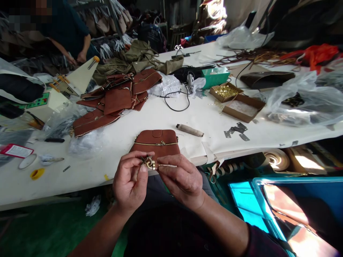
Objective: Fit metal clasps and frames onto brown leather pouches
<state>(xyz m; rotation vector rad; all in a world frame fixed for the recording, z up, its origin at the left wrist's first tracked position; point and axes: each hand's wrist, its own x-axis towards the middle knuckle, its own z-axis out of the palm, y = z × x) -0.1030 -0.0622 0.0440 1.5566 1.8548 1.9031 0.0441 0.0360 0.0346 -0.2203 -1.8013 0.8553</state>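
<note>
Just in front of the table edge, my left hand (130,184) pinches a small gold-coloured metal fitting (150,163) between thumb and fingers. It looks like a bag clasp, but its exact shape is partly covered by the fingertips. My right hand (183,178) is closed at the other side of the fitting, its thumb and fingers pressed together. What those fingertips grip is too small to make out. Behind both hands a brown leather bag (157,137) lies on the table, its gold zip facing up and its lower part hidden by the hands.
More brown bags (118,100) are piled at the left. Beyond the bag lies a cloth-wrapped tool (190,130). Cardboard boxes (243,108), flat metal plates (237,130) and plastic bags (308,103) occupy the right. A blue crate (257,182) stands below. Another person (71,32) works at back left.
</note>
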